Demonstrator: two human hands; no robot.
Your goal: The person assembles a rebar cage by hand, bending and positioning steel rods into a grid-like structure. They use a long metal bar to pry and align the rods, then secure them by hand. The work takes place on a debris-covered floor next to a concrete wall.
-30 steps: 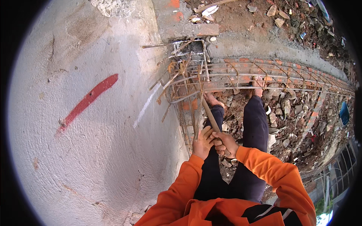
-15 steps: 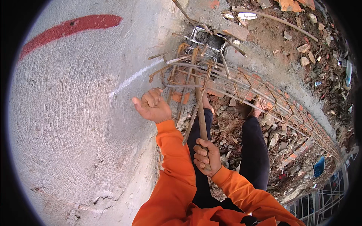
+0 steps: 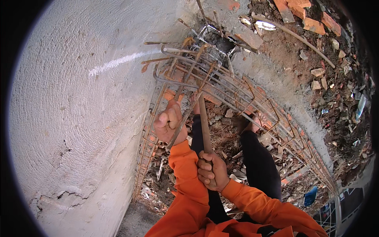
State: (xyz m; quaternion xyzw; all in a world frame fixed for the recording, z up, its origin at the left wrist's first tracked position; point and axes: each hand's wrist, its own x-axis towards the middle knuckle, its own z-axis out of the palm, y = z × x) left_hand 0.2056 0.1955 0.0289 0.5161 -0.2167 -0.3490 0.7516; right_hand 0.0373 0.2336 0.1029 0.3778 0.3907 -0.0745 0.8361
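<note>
Beside one wall (image 3: 79, 118), right hand (image 3: 213, 171) around one wooden handle (image 3: 204, 126); left hand (image 3: 170, 121) curled, grip unclear

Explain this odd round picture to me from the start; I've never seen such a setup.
There's no machine here: these are a person's own bare hands, in orange sleeves. A wide fisheye camera worn on the head looks down, so straight edges bend. The right hand is closed around a long brown pole. The left hand is curled among rusty steel bars; whether it grips one is unclear. At left stands a rough grey wall with a white streak. Rubble covers the ground between the legs.
</note>
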